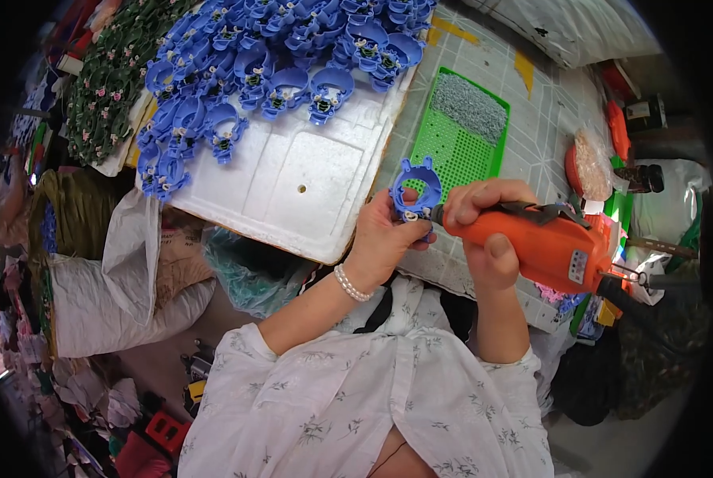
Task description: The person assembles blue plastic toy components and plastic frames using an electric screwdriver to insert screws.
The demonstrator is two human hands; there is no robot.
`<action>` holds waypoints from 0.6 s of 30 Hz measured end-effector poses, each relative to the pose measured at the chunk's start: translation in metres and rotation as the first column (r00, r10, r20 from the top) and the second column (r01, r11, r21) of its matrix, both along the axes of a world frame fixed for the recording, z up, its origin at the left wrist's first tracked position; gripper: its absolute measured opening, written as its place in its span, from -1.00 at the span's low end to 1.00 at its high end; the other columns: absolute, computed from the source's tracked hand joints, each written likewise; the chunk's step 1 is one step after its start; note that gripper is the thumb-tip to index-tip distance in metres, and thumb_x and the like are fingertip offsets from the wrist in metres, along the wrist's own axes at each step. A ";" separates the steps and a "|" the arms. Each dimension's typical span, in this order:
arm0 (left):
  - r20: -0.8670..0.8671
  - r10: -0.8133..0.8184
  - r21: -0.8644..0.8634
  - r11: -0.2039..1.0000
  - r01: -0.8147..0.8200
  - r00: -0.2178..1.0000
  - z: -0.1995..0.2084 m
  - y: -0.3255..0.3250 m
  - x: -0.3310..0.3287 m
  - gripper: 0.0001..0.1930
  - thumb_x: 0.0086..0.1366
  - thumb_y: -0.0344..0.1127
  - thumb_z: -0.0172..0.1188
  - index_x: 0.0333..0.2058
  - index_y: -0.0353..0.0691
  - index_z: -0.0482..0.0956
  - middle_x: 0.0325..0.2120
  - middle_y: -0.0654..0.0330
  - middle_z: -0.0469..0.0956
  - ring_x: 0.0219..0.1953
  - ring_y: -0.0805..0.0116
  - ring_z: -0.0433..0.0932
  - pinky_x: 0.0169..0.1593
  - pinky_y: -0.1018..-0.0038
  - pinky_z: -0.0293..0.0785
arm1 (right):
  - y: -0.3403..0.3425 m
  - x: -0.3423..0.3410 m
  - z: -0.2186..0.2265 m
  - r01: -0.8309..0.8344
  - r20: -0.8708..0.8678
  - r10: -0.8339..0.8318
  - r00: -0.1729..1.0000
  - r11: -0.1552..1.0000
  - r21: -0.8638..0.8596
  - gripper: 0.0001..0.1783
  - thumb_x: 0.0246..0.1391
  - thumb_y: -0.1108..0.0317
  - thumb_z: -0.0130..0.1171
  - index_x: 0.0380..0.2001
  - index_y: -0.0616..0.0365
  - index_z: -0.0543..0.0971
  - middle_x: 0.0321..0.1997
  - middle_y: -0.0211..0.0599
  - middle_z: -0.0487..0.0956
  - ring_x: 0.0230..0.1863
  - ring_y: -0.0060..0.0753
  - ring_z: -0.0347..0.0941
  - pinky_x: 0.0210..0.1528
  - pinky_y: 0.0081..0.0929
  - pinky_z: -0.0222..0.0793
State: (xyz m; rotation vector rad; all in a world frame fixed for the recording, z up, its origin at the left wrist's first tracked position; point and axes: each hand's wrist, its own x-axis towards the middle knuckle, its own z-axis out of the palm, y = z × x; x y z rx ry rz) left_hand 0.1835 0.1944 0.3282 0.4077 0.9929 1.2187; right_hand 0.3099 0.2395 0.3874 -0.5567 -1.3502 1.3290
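Left hand [384, 235] closed around a blue plastic ring piece [414, 191], grip narrow, fingers pinching its lower rim so the open loop stands up and faces the tool. Right hand [492, 231] wrapped fully round an orange power screwdriver [544, 243], held almost level, tip pressed against the ring's base at about 3 o'clock of the piece. Held that way, apparently, to keep the bit square to a small fastening point while the other hand braces against the push; the exact contact spot too small to make out.

Both hands raised just above the worktop [548, 103], close to the body, at roughly the centre of the view. A bead bracelet [351, 284] on the left wrist.

At 12 o'clock from the hands, a green perforated tray [460, 151] with a heap of small grey parts in its far half, kept within easy reach of the right hand. At 10 to 11 o'clock, a white foam slab [292, 183] carrying many more blue ring pieces [276, 56] packed along its far edge, near part bare. Further out at 10 o'clock, a mass of green pieces with pink flowers [113, 76]. At 2 o'clock, a bag of pale small parts [591, 163] in a red dish. White sacks [109, 303] below the slab at 8 o'clock, on the floor side.
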 end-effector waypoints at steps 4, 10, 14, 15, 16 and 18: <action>0.077 -0.035 -0.015 0.999 0.037 0.996 0.003 0.002 -0.003 -0.62 0.05 -0.57 0.19 -0.14 -0.25 0.34 -0.35 0.14 0.54 -0.44 0.37 0.58 -0.45 0.58 0.54 | 0.003 0.008 0.022 -0.127 0.087 0.126 0.988 0.992 0.015 -0.44 -0.11 -0.01 0.22 -0.28 0.26 0.33 -0.44 -0.28 0.39 -0.49 -0.39 0.32 -0.37 -0.41 0.27; 0.070 0.065 -0.005 0.998 -0.065 0.995 0.004 0.006 -0.020 -0.53 0.03 -0.61 0.15 -0.05 -0.28 0.27 -0.34 0.13 0.47 -0.47 0.33 0.57 -0.46 0.57 0.55 | 0.031 0.016 0.008 0.005 -0.087 0.000 0.996 0.998 0.061 -0.48 -0.05 0.02 0.13 -0.24 0.25 0.31 -0.45 -0.26 0.39 -0.45 -0.35 0.34 -0.35 -0.36 0.29; 0.050 0.093 0.045 0.994 -0.095 0.994 0.007 0.007 -0.028 -0.51 0.03 -0.64 0.13 -0.03 -0.27 0.27 -0.30 0.14 0.46 -0.44 0.33 0.57 -0.47 0.58 0.55 | 0.055 0.013 -0.035 0.135 -0.034 -0.138 0.990 0.987 -0.089 -0.62 -0.03 0.19 0.09 -0.25 0.23 0.31 -0.47 -0.23 0.39 -0.46 -0.34 0.34 -0.35 -0.37 0.34; 0.059 0.101 0.062 0.993 -0.105 0.993 0.008 0.008 -0.028 -0.51 0.03 -0.64 0.13 -0.03 -0.27 0.27 -0.29 0.14 0.45 -0.43 0.33 0.57 -0.47 0.58 0.55 | 0.059 0.011 -0.040 0.175 -0.003 -0.177 0.984 0.979 -0.101 -0.64 -0.03 0.22 0.09 -0.26 0.23 0.31 -0.47 -0.23 0.39 -0.46 -0.35 0.34 -0.36 -0.38 0.34; 0.059 0.102 0.061 0.992 -0.106 0.993 0.007 0.007 -0.028 -0.51 0.03 -0.64 0.13 -0.03 -0.27 0.27 -0.29 0.14 0.45 -0.43 0.33 0.57 -0.47 0.58 0.55 | 0.061 0.008 -0.044 0.200 -0.027 -0.203 0.979 0.975 -0.093 -0.67 -0.03 0.25 0.09 -0.27 0.24 0.31 -0.48 -0.23 0.39 -0.48 -0.37 0.34 -0.37 -0.40 0.34; 0.066 0.058 0.070 0.996 -0.063 0.996 0.005 0.007 -0.029 -0.51 0.04 -0.64 0.12 -0.01 -0.26 0.27 -0.27 0.15 0.45 -0.42 0.34 0.57 -0.46 0.59 0.54 | 0.068 0.004 -0.050 0.220 -0.057 -0.226 0.972 0.970 -0.100 -0.72 -0.06 0.35 0.08 -0.30 0.24 0.31 -0.50 -0.26 0.40 -0.51 -0.42 0.36 -0.40 -0.46 0.35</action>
